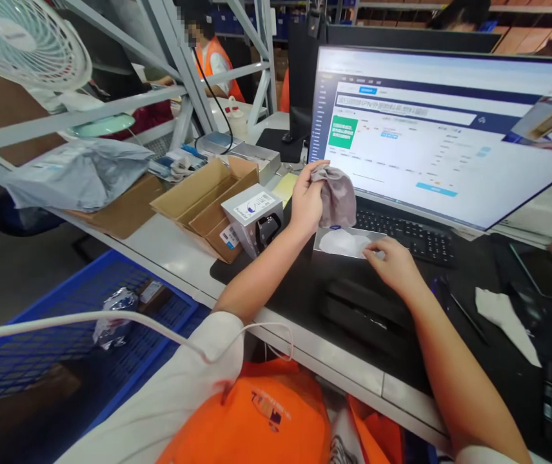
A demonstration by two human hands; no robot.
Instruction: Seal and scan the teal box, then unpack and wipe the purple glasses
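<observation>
My left hand [307, 201] is closed on the neck of a soft grey cloth pouch [340, 198] and holds it up in front of the monitor. Just below the pouch lies a small open box [318, 243] with white, thin-looking contents [346, 243]. My right hand [393, 261] is at the box's right front edge, thumb and fingers pinched together. What those fingertips grip, if anything, I cannot make out. Left of my left forearm stands a grey product box [253, 209] with sunglasses pictured on it, beside an open brown carton [208, 200].
A large monitor [416, 142] and a black keyboard [402, 235] stand behind my hands. A white cable [150, 322] crosses at lower left above a blue crate [63, 316]. A grey plastic parcel [82, 174] and a fan [29, 45] are at left. A person in an orange vest [215, 61] sits beyond.
</observation>
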